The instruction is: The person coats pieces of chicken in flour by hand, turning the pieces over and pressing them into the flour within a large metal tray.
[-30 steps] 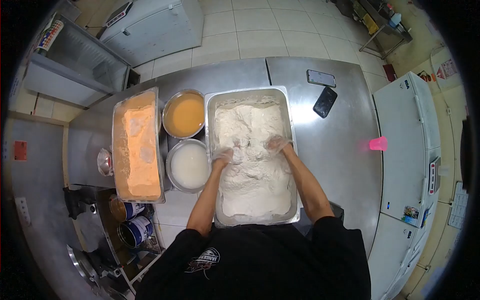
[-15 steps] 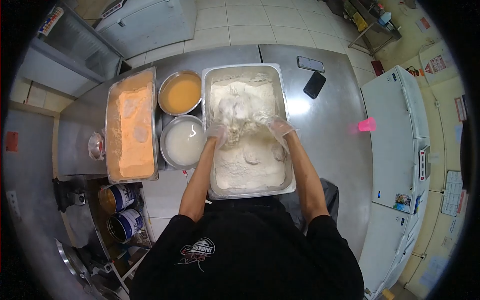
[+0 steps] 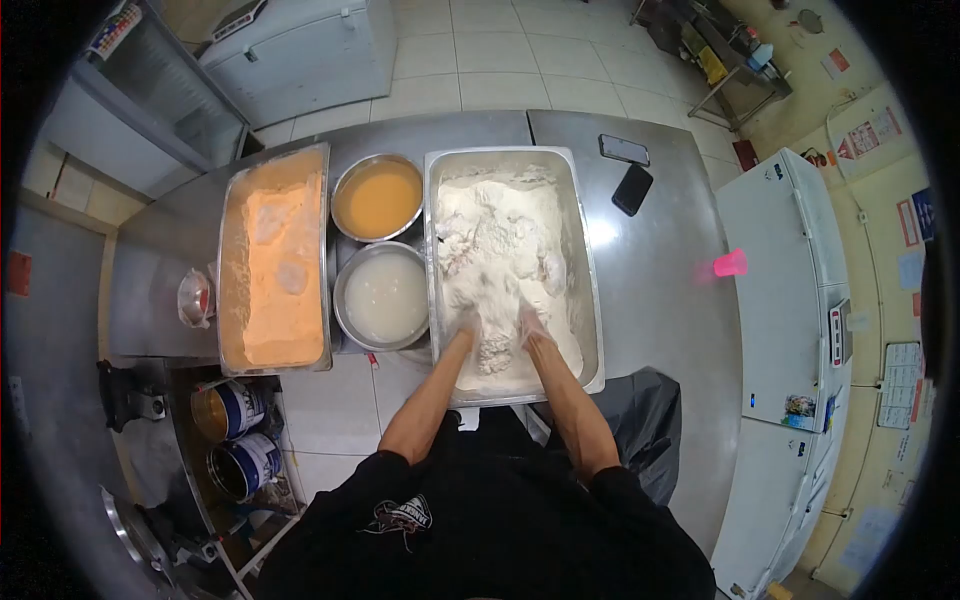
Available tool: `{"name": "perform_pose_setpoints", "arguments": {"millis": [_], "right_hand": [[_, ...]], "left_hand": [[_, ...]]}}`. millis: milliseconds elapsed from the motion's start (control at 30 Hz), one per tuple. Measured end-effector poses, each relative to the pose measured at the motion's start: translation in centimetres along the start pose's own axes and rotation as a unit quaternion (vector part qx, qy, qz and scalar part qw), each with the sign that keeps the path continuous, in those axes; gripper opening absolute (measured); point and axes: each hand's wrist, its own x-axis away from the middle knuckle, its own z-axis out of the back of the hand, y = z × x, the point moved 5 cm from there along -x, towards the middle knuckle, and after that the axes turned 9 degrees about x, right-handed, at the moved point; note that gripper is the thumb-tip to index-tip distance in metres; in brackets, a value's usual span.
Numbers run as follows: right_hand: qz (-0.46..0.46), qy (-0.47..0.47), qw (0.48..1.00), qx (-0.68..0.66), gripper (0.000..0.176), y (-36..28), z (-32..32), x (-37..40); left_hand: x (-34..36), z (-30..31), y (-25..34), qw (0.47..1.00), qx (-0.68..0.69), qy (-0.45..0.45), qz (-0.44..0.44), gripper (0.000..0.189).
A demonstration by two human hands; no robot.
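cream-white powder (image 3: 510,235) | orange powder (image 3: 270,335) | amber liquid (image 3: 378,199) | milky-white liquid (image 3: 385,300) | pink cup (image 3: 732,263) | black shirt (image 3: 500,540), white print (image 3: 402,514)

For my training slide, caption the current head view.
Left hand and right hand in white powder inside a metal tray, bowl of orange liquid alongside.

A metal table (image 3: 665,300) is holding a big tray (image 3: 588,260) and, left of it, a narrow tray (image 3: 325,250), while a far bowl (image 3: 342,180) and a near bowl (image 3: 345,276) are standing between them. A small bowl (image 3: 192,305) is sitting at the left. Rightward, a pale phone (image 3: 623,149) and a dark phone (image 3: 632,189) are lying close together, and a pink cup (image 3: 730,263) is standing near the edge.
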Motion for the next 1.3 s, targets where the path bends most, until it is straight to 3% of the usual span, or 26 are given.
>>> {"name": "perform_pose_setpoints", "arguments": {"millis": [100, 167, 267, 300, 333, 533, 567, 600, 633, 733, 800, 833, 867, 933, 967, 1000, 1100, 1133, 1167, 1200, 1300], "right_hand": [[0.100, -0.033, 0.958, 0.267, 0.021, -5.1, 0.1, -1.6], [0.187, -0.054, 0.856, 0.479, 0.017, -7.7, 0.9, -1.3], [0.302, -0.085, 0.611, 0.726, 0.013, -7.4, 2.8, 1.3], [0.316, -0.098, 0.556, 0.763, 0.013, -6.6, 3.7, 2.6], [0.296, -0.125, 0.541, 0.777, 0.013, -5.6, 4.7, 3.9], [0.127, -0.276, 0.538, 0.787, 0.014, 1.6, 3.0, 8.6], [0.117, -0.287, 0.534, 0.787, 0.015, 2.0, 1.7, 8.1], [0.117, -0.283, 0.534, 0.788, 0.015, 1.9, 0.5, 7.4], [0.127, -0.272, 0.536, 0.789, 0.016, 1.4, -0.6, 6.4], [0.271, -0.117, 0.654, 0.697, 0.008, -3.4, -0.9, 3.9], [0.220, -0.119, 0.658, 0.710, 0.005, -5.0, -0.8, 0.6], [0.270, -0.005, 0.627, 0.731, 0.005, -5.6, -0.4, -0.8], [0.313, 0.110, 0.587, 0.739, 0.005, -6.1, 0.1, -2.0], [0.138, 0.024, 0.783, 0.607, 0.013, -11.6, 2.6, -4.5], [0.184, 0.092, 0.746, 0.634, 0.014, -12.6, 3.4, -5.8], [0.229, 0.160, 0.701, 0.656, 0.015, -13.2, 4.2, -7.0], [0.413, 0.019, 0.670, 0.616, 0.024, -10.8, 5.2, -11.7], [0.177, -0.129, 0.637, 0.739, 0.028, -12.3, 4.3, -12.9], [0.122, -0.173, 0.616, 0.759, 0.028, -12.9, 3.7, -13.4], [0.126, -0.179, 0.619, 0.754, 0.028, -12.4, 3.2, -13.4], [0.240, -0.166, 0.665, 0.687, 0.028, -12.3, 3.2, -12.6]], "left_hand": [[-0.9, 2.7, 4.4, 0.964, 0.265, -0.004, -0.001, 0.027], [-0.5, 3.9, 6.4, 0.951, 0.309, -0.012, -0.009, 0.027], [0.4, 4.6, 6.0, 0.995, 0.077, -0.048, -0.034, 0.028], [0.9, 4.1, 5.4, 0.994, -0.063, -0.073, -0.046, 0.029], [1.9, 3.0, 4.4, 0.973, -0.195, -0.108, -0.062, 0.029], [7.7, -6.3, -1.4, 0.844, -0.428, -0.305, -0.110, 0.028], [6.5, -6.9, -4.5, 0.946, -0.231, -0.225, -0.026, 0.028], [4.4, -7.8, -9.5, 0.989, -0.020, -0.132, 0.057, 0.028], [3.0, -7.6, -12.5, 0.972, 0.191, -0.031, 0.133, 0.028], [0.3, -4.0, -7.2, 0.988, 0.125, 0.037, 0.083, 0.031], [-2.4, -0.5, -3.1, 0.992, 0.076, 0.083, 0.052, 0.032], [-3.6, 1.2, -1.7, 0.993, -0.056, 0.103, -0.016, 0.029], [-4.5, 2.9, -0.6, 0.972, -0.188, 0.118, -0.082, 0.026], [-6.6, 5.2, 1.7, 0.863, -0.437, 0.134, -0.214, 0.021], [-7.7, 5.4, 3.1, 0.778, -0.548, 0.137, -0.275, 0.020], [-8.9, 6.0, 4.6, 0.784, -0.550, 0.124, -0.261, 0.019], [-8.7, 7.1, 12.9, 0.805, -0.547, 0.082, -0.216, 0.020], [-8.6, 7.3, 15.2, 0.812, -0.544, 0.068, -0.200, 0.021], [-9.1, 7.3, 16.3, 0.818, -0.543, 0.053, -0.183, 0.022], [-11.1, 7.1, 14.8, 0.852, -0.505, 0.040, -0.128, 0.027], [-13.6, 6.6, 11.5, 0.894, -0.441, 0.044, -0.070, 0.028]]}}
